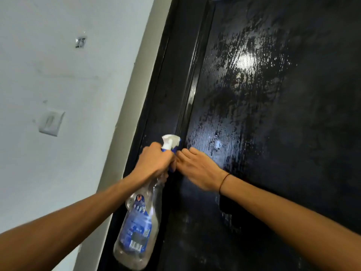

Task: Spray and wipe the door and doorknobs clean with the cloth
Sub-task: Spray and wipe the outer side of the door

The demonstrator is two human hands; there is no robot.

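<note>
My left hand [154, 163] grips the neck of a clear spray bottle [136, 227] with a blue label. Its white spray head [170, 140] points at the door's left edge. My right hand [197, 169] lies against the black door [273, 133], fingertips meeting the left hand just below the spray head. A bit of blue [172, 169] shows between the two hands; I cannot tell whether it is the cloth or part of the bottle. The door panel is wet and streaked, with a bright glare on it. No doorknob is in view.
The black door frame [162, 85] runs up the left of the door. A white wall [58, 75] lies beyond it, with a light switch [50, 122] and a small dark mark higher up.
</note>
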